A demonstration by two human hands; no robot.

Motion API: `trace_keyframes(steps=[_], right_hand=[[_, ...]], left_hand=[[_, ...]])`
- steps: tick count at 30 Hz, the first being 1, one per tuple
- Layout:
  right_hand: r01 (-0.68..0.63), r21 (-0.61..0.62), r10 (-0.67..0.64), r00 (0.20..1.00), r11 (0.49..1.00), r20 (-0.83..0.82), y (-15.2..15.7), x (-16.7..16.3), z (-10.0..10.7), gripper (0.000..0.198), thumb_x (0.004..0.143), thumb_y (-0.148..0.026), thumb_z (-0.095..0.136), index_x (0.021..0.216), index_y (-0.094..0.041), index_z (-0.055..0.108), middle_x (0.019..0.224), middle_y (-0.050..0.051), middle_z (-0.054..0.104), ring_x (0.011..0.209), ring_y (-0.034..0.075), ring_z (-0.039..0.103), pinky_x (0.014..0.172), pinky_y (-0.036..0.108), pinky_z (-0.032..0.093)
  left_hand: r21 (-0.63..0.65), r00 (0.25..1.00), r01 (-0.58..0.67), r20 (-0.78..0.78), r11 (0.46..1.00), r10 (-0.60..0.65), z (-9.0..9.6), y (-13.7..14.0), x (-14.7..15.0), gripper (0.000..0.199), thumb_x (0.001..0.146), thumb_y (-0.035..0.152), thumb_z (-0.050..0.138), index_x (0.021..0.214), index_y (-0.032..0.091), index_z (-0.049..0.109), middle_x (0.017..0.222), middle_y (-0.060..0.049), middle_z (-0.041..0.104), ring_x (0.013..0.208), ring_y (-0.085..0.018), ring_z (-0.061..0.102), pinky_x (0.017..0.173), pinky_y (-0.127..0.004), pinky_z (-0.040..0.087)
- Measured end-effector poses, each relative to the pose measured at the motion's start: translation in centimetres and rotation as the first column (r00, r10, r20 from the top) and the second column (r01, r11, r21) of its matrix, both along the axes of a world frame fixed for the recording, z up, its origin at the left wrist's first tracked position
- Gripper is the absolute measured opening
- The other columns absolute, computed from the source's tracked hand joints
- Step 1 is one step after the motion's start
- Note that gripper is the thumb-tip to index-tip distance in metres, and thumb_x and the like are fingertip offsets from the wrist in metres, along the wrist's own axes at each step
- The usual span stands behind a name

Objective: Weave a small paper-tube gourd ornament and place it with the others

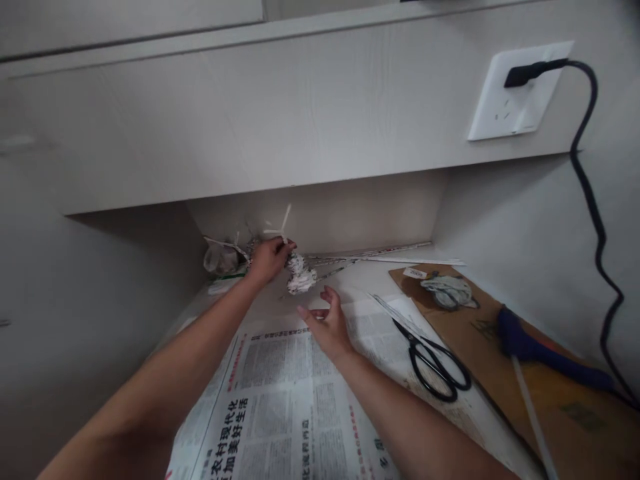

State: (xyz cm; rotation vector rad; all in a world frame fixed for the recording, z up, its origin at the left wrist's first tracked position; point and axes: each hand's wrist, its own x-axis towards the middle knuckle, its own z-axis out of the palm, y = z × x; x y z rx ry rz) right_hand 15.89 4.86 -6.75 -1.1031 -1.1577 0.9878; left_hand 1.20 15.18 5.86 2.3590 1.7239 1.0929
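My left hand (pixel 271 259) is closed around the upper end of a small woven figure (pixel 301 275), white with dark specks, apparently of rolled paper strips. Thin white strips (pixel 284 227) stick up above the fingers. Just below and to the right of the figure is my right hand (pixel 327 323), its fingers apart and nothing in it. Newspaper (pixel 280 407) is spread under both hands. To the right, black-handled scissors (pixel 433 360) lie on the paper beside narrow white strips (pixel 395 312).
Long thin paper rods (pixel 380 252) lie along the back wall. A cardboard sheet (pixel 505 393) on the right bears a blue glue gun (pixel 550 353) and a grey-white crumpled piece (pixel 450 292). A black cord (pixel 590 193) hangs from the wall socket (pixel 523 93). A clear plastic item (pixel 220 259) stands back left.
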Motion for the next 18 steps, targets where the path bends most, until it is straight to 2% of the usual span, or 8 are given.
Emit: trace_keyframes(steps=[2,5,7,9,14,16,17,18], right_hand=[[-0.009,-0.009,0.008,0.996,1.000,-0.090,0.1,0.1,0.3,0.090,0.064,-0.046,0.076,0.137,-0.024,0.028,0.141,0.016,0.040,0.082,0.015,0.065,0.075,0.029,0.054],[-0.061,0.084,0.076,0.981,0.995,-0.176,0.0,0.1,0.6,0.093,0.061,-0.042,0.080,0.136,-0.022,0.028,0.133,0.014,0.051,0.099,0.018,0.063,0.088,0.031,0.050],[-0.082,0.131,0.104,0.980,0.988,-0.170,-0.1,0.2,0.8,0.086,0.059,-0.040,0.082,0.129,-0.020,0.037,0.120,0.010,0.061,0.104,0.019,0.061,0.091,0.031,0.048],[-0.088,0.117,0.103,0.987,0.989,-0.121,-0.2,0.2,1.0,0.073,0.059,-0.041,0.082,0.120,-0.022,0.046,0.109,0.006,0.066,0.097,0.019,0.062,0.088,0.031,0.049],[-0.217,0.107,0.227,0.969,0.970,-0.098,-0.6,0.2,1.2,0.049,0.064,-0.043,0.078,0.102,-0.023,0.057,0.093,0.000,0.069,0.082,0.016,0.063,0.081,0.030,0.051],[-0.270,0.099,0.282,0.950,0.958,-0.135,-0.7,0.1,1.2,0.044,0.064,-0.043,0.078,0.097,-0.022,0.058,0.090,0.000,0.069,0.079,0.015,0.063,0.078,0.030,0.052],[-0.290,0.084,0.300,0.940,0.953,-0.165,-0.7,0.1,1.1,0.044,0.064,-0.043,0.078,0.097,-0.022,0.059,0.090,0.000,0.069,0.078,0.015,0.064,0.075,0.029,0.052],[-0.310,0.063,0.317,0.927,0.949,-0.200,-0.7,0.0,1.1,0.044,0.065,-0.043,0.077,0.099,-0.022,0.059,0.090,0.001,0.069,0.077,0.016,0.064,0.071,0.029,0.053]], left_hand=[[0.016,0.999,0.049,-0.011,0.999,-0.048,-0.5,-2.5,1.1,0.033,0.090,0.041,0.045,0.093,0.017,0.068,0.080,-0.004,0.069,0.075,-0.018,0.061,0.069,-0.025,0.044],[0.025,0.995,0.090,-0.035,0.996,-0.089,-1.5,-5.6,2.8,0.029,0.090,0.038,0.045,0.090,0.019,0.067,0.084,-0.006,0.069,0.082,-0.020,0.062,0.076,-0.027,0.044],[0.065,0.992,0.118,-0.059,0.991,-0.114,-1.8,-7.0,3.5,0.028,0.092,0.035,0.042,0.091,0.020,0.066,0.088,-0.007,0.068,0.086,-0.021,0.062,0.078,-0.027,0.044],[0.096,0.992,0.124,-0.013,0.988,-0.123,-1.9,-7.6,3.5,0.029,0.092,0.034,0.041,0.092,0.019,0.065,0.087,-0.007,0.067,0.084,-0.020,0.062,0.077,-0.027,0.044],[0.106,0.964,0.015,0.264,0.994,-0.043,-1.2,-7.3,2.0,0.028,0.087,0.038,0.049,0.083,0.018,0.068,0.075,-0.003,0.066,0.075,-0.017,0.059,0.071,-0.026,0.044],[0.003,0.885,0.041,0.463,0.999,-0.037,-1.4,-7.4,1.4,0.030,0.082,0.045,0.056,0.080,0.017,0.068,0.069,-0.002,0.062,0.069,-0.016,0.057,0.064,-0.025,0.043],[-0.060,0.828,0.085,0.559,0.995,-0.036,-1.7,-7.6,1.3,0.034,0.079,0.049,0.058,0.081,0.017,0.067,0.067,-0.001,0.061,0.067,-0.016,0.056,0.061,-0.025,0.043],[-0.123,0.738,0.164,0.674,0.979,-0.039,-2.2,-8.0,1.3,0.039,0.077,0.054,0.059,0.084,0.016,0.067,0.069,-0.002,0.062,0.068,-0.016,0.056,0.060,-0.024,0.044]])
